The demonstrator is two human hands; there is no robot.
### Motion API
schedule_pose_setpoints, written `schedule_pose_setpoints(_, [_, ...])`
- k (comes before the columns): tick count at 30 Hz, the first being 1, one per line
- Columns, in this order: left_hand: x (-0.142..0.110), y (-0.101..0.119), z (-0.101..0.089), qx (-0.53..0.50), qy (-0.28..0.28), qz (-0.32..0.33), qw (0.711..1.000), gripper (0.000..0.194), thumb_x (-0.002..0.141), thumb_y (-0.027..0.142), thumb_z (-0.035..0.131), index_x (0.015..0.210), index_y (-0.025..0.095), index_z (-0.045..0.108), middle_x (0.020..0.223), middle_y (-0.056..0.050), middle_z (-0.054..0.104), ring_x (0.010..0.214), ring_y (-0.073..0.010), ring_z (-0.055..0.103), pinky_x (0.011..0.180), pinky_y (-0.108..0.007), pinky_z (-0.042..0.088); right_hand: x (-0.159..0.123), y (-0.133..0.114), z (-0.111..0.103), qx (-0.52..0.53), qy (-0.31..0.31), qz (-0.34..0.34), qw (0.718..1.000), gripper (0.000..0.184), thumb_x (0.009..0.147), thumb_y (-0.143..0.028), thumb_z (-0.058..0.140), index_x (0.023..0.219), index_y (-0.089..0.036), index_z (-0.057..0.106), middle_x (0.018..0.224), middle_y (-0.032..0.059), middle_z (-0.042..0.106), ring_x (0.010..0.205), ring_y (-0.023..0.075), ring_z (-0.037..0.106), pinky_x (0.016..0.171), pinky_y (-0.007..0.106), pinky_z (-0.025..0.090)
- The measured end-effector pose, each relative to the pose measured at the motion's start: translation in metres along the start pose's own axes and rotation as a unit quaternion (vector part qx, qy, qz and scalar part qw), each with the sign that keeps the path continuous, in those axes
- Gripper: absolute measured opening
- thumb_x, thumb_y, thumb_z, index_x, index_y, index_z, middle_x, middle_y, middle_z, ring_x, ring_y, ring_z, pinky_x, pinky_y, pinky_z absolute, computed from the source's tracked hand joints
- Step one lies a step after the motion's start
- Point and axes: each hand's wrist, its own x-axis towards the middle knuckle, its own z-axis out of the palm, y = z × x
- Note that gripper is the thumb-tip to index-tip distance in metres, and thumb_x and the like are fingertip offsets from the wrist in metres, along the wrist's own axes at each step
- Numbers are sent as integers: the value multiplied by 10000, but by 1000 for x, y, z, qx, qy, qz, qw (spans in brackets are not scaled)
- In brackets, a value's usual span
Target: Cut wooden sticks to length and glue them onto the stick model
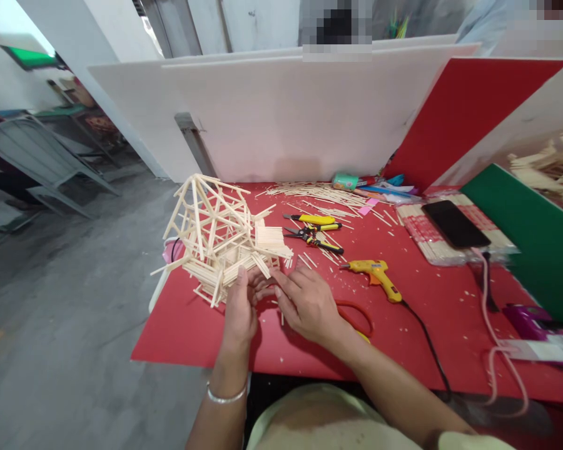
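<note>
Left hand (239, 309): grips stick model (214, 220), near side
Right hand (309, 300): fingers at model, grip unclear
Tabletop (182, 340) edge: under forearms
Open room: right of glue gun (378, 273)
Partly hidden: red handle (366, 314)

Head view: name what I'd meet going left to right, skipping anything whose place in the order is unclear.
Grey chair → stick structure → yellow glue gun → black phone → purple object at the right edge.

The left hand (240, 306) touches the wooden stick structure (216, 234) on the red tabletop (182, 337).
</note>
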Motion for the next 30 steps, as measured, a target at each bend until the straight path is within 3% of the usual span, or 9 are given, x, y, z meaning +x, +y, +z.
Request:
schedule_pose_setpoints(20, [1, -2, -4, 24, -16, 3, 1000, 616, 869, 676, 568, 1111, 136, 738, 1101, -147, 753, 945, -225, 727, 735, -284, 587, -9, 0, -4, 10, 6, 6, 1000, 423, 992, -253, 466, 1382, -125, 570, 882, 95, 655, 844, 232, 538, 811, 390, 455])
schedule_pose_setpoints(25, [-1, 0, -1, 47, -9, -5, 999, 671, 839, 722, 562, 1104, 127, 719, 1071, -155, 760, 956, -255, 740, 703, -298, 593, -23, 9, -5, 18, -5, 37, 999, 331, 993, -246, 482, 1247, -143, 666, 876, 86, 679, 828, 216, 561, 791, 358, 440])
schedule_pose_setpoints(30, [-3, -1, -1, 59, 0, -1, 998, 703, 803, 752, 576, 1065, 111, 704, 1047, -162, 765, 908, -261, 751, 651, -288, 585, -41, 30, -11, -30, -39, 132, 990, 295, 1010, -295, 469, 989, -189, 744, 851, 69, 690, 819, 199, 586, 772, 321, 412])
